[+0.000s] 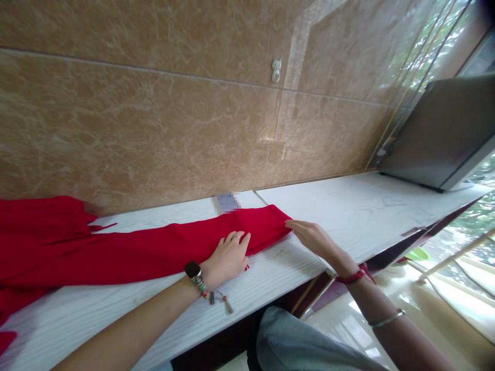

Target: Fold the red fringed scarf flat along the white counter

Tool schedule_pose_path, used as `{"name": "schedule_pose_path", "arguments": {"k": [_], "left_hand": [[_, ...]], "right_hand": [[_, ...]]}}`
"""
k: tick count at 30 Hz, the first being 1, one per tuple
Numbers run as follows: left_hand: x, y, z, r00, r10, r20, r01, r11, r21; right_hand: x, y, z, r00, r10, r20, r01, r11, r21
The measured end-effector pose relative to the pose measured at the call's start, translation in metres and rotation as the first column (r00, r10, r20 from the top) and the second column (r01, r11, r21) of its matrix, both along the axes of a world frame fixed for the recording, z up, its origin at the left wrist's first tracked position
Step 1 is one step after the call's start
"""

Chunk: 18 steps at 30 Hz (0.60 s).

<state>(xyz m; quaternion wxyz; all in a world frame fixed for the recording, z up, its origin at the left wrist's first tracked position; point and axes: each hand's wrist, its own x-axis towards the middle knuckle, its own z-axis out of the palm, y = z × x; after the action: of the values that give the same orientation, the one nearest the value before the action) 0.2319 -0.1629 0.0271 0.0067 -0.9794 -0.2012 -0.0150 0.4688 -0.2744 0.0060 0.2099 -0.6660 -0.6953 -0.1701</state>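
A long red garment (135, 252) lies stretched along the white countertop, with a narrow part like a sleeve or leg reaching toward the middle. My left hand (226, 260) rests flat on this narrow part, fingers spread and a ring on one of them. At the far right end of the cloth, my right hand (313, 237) has its fingers together, their tips closed on the edge. Its thumb is mostly hidden. To the left, more of the red fabric is bunched and runs out of view.
The white countertop (336, 206) runs along a brown tiled wall (154, 129). Behind the cloth lies a small blurred flat item (227, 202). A dark box-shaped appliance (436, 129) stands at the right end, near a window. A small white cat-shaped hook (276, 70) is on the wall.
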Motion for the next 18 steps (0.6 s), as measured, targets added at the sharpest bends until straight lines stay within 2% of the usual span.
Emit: {"name": "schedule_pose_path", "arguments": {"k": [2,5,8,10,13,16,18], "left_hand": [[0.010,0.000,0.000,0.998,0.056,0.038,-0.054,0.997,-0.052],[0.028,0.004,-0.002,0.985,0.129,0.119,-0.131,0.991,0.014],[0.040,0.020,0.010,0.982,0.148,0.121,-0.155,0.986,0.056],[0.042,0.038,0.032,0.982,0.147,0.121,-0.154,0.987,0.052],[0.038,0.065,0.077,0.991,0.072,0.113,-0.078,0.996,0.052],[0.032,0.085,0.117,0.998,-0.066,-0.003,0.066,0.997,-0.045],[0.030,0.096,0.135,0.995,-0.089,-0.037,0.084,0.987,-0.141]], "right_hand": [[-0.001,0.005,0.008,1.000,-0.002,-0.003,0.002,0.999,0.046],[-0.002,0.014,0.022,1.000,-0.011,0.023,0.009,0.996,0.086],[-0.001,0.022,0.035,0.998,-0.040,0.053,0.031,0.987,0.159],[0.000,0.026,0.042,0.997,-0.061,0.051,0.048,0.973,0.226],[-0.001,0.030,0.054,0.995,-0.095,0.023,0.085,0.955,0.283],[-0.002,0.033,0.074,0.994,-0.107,0.008,0.101,0.962,0.253],[-0.001,0.038,0.095,0.996,-0.087,0.020,0.080,0.972,0.221]]}}
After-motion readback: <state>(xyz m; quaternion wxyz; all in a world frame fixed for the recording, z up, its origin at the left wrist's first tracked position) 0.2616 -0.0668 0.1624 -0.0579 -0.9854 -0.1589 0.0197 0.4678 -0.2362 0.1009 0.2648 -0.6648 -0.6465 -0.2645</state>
